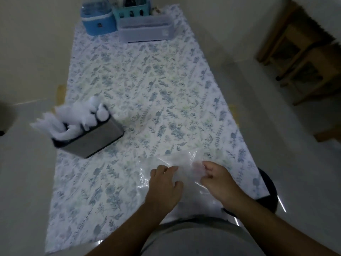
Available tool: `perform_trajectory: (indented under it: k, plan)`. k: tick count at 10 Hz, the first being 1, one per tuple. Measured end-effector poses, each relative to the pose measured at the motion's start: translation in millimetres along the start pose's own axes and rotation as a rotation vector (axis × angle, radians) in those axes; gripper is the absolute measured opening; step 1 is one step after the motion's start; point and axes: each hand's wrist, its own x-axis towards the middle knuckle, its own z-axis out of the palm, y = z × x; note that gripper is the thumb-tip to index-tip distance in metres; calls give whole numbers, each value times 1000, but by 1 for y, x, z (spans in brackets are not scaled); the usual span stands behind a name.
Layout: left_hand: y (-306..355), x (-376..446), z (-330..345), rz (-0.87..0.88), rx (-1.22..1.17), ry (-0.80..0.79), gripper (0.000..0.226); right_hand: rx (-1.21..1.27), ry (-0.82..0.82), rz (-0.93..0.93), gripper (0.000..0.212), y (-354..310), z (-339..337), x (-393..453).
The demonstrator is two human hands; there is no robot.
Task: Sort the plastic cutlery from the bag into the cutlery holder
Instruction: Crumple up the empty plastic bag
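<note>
A clear plastic bag [184,161] lies crumpled on the flower-patterned table [147,89] near its front right edge. My left hand [164,183] grips the bag's left part with curled fingers. My right hand [215,177] pinches the bag's right part between thumb and fingers. What the bag holds cannot be made out through the blur. At the table's left edge stands a grey metal cutlery holder [94,139], tilted in the view, with several white plastic cutlery pieces [73,115] sticking out of its top.
At the far end of the table stand a blue container [98,23], a teal basket [132,12] and a grey-lilac box [145,29]. A black stool [267,185] sits at the table's front right corner. Wooden furniture [302,58] stands at the right.
</note>
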Motion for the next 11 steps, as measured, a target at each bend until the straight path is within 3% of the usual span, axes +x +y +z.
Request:
perform_trajectory:
  k: [1, 4, 6, 7, 9, 10, 11]
  plan:
    - [32, 14, 15, 79, 43, -122, 67, -72, 122, -68, 50, 8, -26, -8]
    - [206, 69, 122, 480, 193, -537, 79, -24, 515, 20, 47, 79, -171, -68]
    - [273, 68, 209, 571, 11, -783, 66, 21, 783, 175, 50, 145, -218, -84]
    - [277, 78, 236, 556, 23, -830, 55, 37, 830, 229, 51, 170, -226, -72]
    - [252, 127, 299, 405, 245, -926, 41, 196, 792, 352, 38, 242, -220, 6]
    - [230, 162, 340, 382, 416, -930, 46, 147, 643, 509, 44, 300, -215, 84]
    - [224, 176, 360, 362, 588, -919, 43, 94, 466, 535, 64, 327, -209, 124]
